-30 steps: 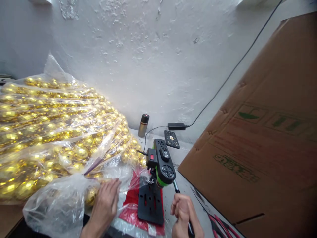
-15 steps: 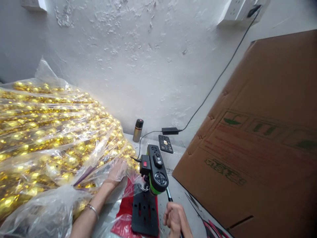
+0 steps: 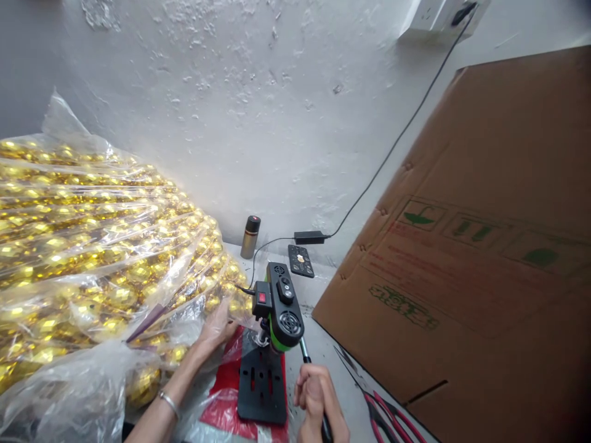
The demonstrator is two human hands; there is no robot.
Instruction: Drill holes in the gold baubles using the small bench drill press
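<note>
My right hand (image 3: 318, 400) is wrapped around the black grip of a metal lever (image 3: 305, 349). That lever runs up to a small black and green drill press (image 3: 285, 307) with a red switch on its side. Its slotted black base plate (image 3: 262, 391) rests on red plastic (image 3: 221, 394). At the left of the machine, my left hand (image 3: 220, 321) lies against a big clear plastic bag (image 3: 78, 394) full of shiny gold balls (image 3: 138, 271). Its fingers look stretched out with the thumb apart, and the fingertips are partly hidden among plastic and balls.
A large cardboard box (image 3: 462, 258) leans on the right. Red-handled scissors (image 3: 388, 412) lie beside it. Toward the wall are a phone (image 3: 301, 261), a power adapter (image 3: 309, 237) and a black-capped bottle (image 3: 250, 237). The adapter's cable climbs to a wall socket (image 3: 438, 18).
My view has shifted, so everything sits a little further left and higher. My left hand has turned, its thumb now showing toward the machine. My right hand keeps its hold on the lever.
</note>
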